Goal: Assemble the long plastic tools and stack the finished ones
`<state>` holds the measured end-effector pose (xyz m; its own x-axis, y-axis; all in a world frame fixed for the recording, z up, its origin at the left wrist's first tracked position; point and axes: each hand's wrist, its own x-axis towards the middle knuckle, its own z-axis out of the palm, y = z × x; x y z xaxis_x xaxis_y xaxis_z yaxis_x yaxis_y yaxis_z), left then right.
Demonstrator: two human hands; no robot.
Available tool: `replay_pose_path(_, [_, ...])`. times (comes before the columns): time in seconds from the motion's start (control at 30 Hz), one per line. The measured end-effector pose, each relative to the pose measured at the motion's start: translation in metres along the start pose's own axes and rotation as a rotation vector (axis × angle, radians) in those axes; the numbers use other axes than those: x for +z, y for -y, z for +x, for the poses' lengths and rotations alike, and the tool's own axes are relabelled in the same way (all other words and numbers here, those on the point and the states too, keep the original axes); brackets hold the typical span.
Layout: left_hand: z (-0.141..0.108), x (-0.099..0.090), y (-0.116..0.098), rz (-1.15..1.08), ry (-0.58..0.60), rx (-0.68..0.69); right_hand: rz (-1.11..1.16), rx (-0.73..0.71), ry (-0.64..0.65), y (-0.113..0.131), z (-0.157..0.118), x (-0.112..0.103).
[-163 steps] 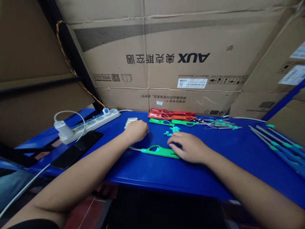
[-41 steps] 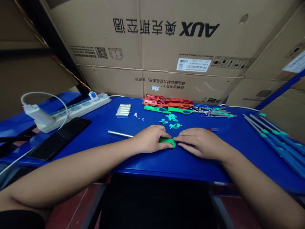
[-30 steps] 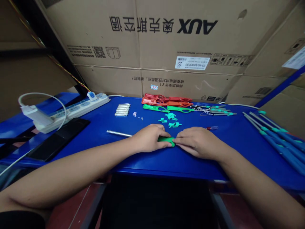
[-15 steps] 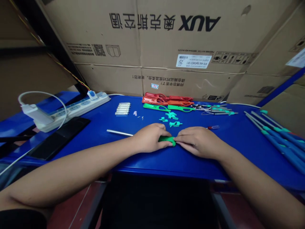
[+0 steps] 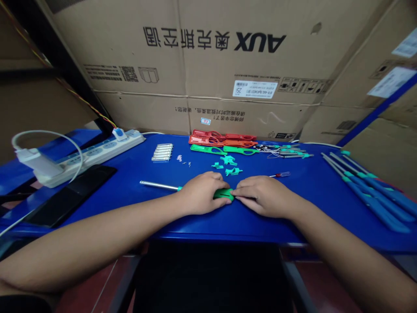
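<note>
Left hand (image 5: 201, 194) and right hand (image 5: 263, 197) rest on the table, both curled closed, gripping one green plastic lighter body (image 5: 223, 194) between them; fingertips meet over it, most of it hidden.

Background: corrugated cardboard cartons (image 5: 208, 74) printed AUX stand behind the far edge. Blue-painted table (image 5: 247, 228): near edge lies just below the hands, a narrow blue strip between it and the wrists; surface extends well past both hands sideways.

Left side: white power strip (image 5: 97, 152), flat black slab (image 5: 71, 195). Right side: long blue-and-teal rods (image 5: 368, 191).

Far side of hands: red plastic lighter shells (image 5: 221, 140), green plastic lighter shells (image 5: 208, 150), row of steel tubes (image 5: 162, 152), small teal plastic parts (image 5: 226, 161). Smooth steel rod (image 5: 158, 185) runs out from under the left hand. Slim red-handled screwdriver (image 5: 280, 174) lies just beyond the right hand.
</note>
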<state>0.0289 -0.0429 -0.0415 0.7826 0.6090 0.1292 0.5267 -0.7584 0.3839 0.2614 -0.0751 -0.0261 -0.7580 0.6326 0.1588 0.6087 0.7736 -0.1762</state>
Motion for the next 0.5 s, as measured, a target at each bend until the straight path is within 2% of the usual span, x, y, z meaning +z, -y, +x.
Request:
replay_pose_path(0.07, [0.001,0.0,0.001,-0.03,0.005,-0.021,0.012,0.106,-0.022,-0.016,-0.017,-0.011])
replay_pose_path(0.17, [0.002,0.001,0.003,-0.074,0.007,-0.031,-0.106,0.34,-0.127,-0.056,-0.055,-0.023])
replay_pose_path(0.23, [0.002,0.002,0.004,-0.086,0.003,-0.023,-0.131,0.388,-0.139,-0.083,-0.077,-0.026])
replay_pose_path(0.3, [0.002,0.003,0.004,-0.088,-0.009,-0.02,-0.095,0.373,-0.127,-0.1,-0.09,-0.025])
replay_pose_path(0.4, [0.003,0.003,0.004,-0.088,-0.02,-0.02,-0.086,0.35,-0.094,-0.102,-0.092,-0.028])
replay_pose_path(0.5, [0.004,0.001,0.004,-0.086,-0.007,-0.023,-0.128,0.316,-0.118,-0.083,-0.079,-0.043])
